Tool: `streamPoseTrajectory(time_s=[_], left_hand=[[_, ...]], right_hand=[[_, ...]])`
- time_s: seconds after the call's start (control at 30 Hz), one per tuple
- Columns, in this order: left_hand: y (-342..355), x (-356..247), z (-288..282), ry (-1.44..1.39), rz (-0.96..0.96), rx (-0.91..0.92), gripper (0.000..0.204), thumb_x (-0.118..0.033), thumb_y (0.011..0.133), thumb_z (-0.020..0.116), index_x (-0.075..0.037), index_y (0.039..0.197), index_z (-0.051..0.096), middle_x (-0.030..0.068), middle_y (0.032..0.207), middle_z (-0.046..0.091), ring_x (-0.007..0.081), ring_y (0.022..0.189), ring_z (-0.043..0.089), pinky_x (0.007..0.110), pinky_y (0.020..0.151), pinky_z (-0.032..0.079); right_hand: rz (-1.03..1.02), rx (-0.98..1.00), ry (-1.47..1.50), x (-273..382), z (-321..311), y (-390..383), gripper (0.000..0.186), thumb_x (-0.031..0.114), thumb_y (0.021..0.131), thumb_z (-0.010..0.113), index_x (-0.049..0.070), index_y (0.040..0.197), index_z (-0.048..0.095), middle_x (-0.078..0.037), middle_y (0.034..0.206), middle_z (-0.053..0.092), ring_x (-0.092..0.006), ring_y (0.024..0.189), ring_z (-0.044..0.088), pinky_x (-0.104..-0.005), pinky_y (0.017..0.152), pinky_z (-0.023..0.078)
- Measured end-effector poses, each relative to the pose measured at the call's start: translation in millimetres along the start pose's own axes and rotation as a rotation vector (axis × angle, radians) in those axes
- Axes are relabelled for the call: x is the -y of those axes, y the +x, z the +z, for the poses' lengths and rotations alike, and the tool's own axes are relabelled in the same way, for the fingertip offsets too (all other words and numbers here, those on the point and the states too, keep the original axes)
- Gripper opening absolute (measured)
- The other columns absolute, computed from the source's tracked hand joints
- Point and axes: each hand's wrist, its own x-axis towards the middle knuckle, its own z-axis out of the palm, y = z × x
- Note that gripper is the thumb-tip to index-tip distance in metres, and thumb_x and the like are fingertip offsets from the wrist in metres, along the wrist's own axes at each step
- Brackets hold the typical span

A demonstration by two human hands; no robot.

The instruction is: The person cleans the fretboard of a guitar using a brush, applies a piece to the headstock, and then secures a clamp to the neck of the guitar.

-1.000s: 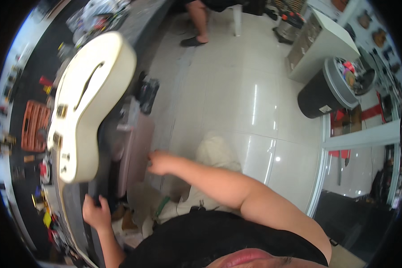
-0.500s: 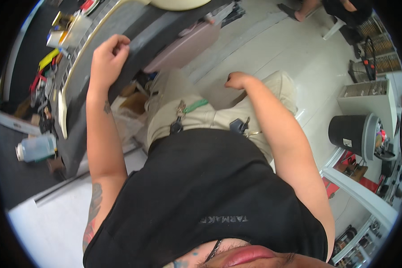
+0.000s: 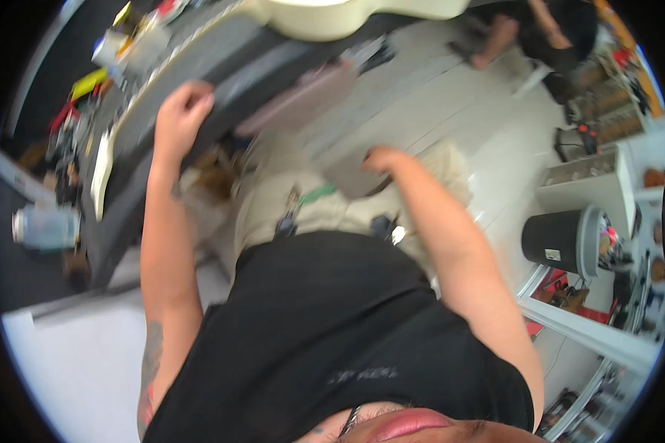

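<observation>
The cream guitar [image 3: 310,15] lies along the bench at the top, its neck stretching down-left to a pale headstock [image 3: 102,177]. My left hand [image 3: 185,114] is curled beside the neck at the dark padded bench edge [image 3: 236,88], with nothing visible in it. My right hand [image 3: 377,161] is closed above my beige trousers, near a blurred grey-brown shape [image 3: 347,181]; what it holds, if anything, is hidden. Keys with a green tag [image 3: 314,193] hang at my waist.
A seated person [image 3: 547,37] is at top right. Tools, a clear bottle [image 3: 46,227] and cups crowd the bench at left. A pinkish case [image 3: 295,100] is under the bench. A black bin [image 3: 554,240], white cabinet [image 3: 580,181] and vacuum stand at right.
The view has swung round from a second ago, putting the guitar at the top and my body in the middle. Both hands sit slightly lower in the picture than half a second ago.
</observation>
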Motion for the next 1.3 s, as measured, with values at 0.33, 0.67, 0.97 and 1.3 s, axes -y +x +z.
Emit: streamPoseTrajectory(time_s=[0.33, 0.67, 0.97, 1.3], left_hand=[[-5.5, -41.0, 9.8, 0.123, 0.004, -0.057, 0.01, -0.001, 0.083, 0.074, 0.0, 0.092, 0.068, 0.0091, 0.079, 0.058, 0.0207, 0.07, 0.058, 0.033, 0.068, 0.048], [-0.4, -60.2, 25.0, 0.259, 0.032, -0.104, 0.013, -0.008, 0.08, 0.075, -0.003, 0.085, 0.063, 0.0122, 0.081, 0.059, 0.0342, 0.08, 0.062, 0.046, 0.074, 0.051], [2.6, -125.4, 72.8, -0.17, 0.173, 0.257, 0.012, -0.009, 0.086, 0.077, 0.0, 0.094, 0.076, 0.015, 0.088, 0.075, 0.0295, 0.077, 0.075, 0.037, 0.071, 0.061], [62.4, -131.7, 244.3, -0.474, 0.299, 0.985, 0.021, -0.018, 0.098, 0.077, -0.003, 0.112, 0.076, 0.0147, 0.095, 0.077, 0.0272, 0.082, 0.076, 0.038, 0.076, 0.06]], right_hand=[[-0.144, -0.051, -0.115, -1.7, 9.9, 24.1, 0.052, 0.044, 0.09, 0.071, -0.005, 0.106, 0.081, -0.022, 0.097, 0.08, -0.035, 0.088, 0.076, -0.0488, 0.081, 0.059], [-0.064, -0.017, -0.135, -12.0, 23.6, 23.6, 0.049, 0.045, 0.094, 0.068, -0.003, 0.092, 0.079, -0.017, 0.085, 0.076, -0.0308, 0.074, 0.073, -0.0481, 0.073, 0.059], [-0.053, 0.138, -0.02, -2.5, 13.4, 42.5, 0.045, 0.043, 0.094, 0.068, 0.0, 0.086, 0.075, -0.013, 0.078, 0.071, -0.027, 0.069, 0.069, -0.0462, 0.068, 0.056], [-0.384, 0.13, 0.407, -50.1, 41.5, 80.5, 0.045, 0.044, 0.093, 0.068, 0.004, 0.113, 0.076, -0.018, 0.099, 0.075, -0.0308, 0.089, 0.073, -0.0461, 0.082, 0.058]])
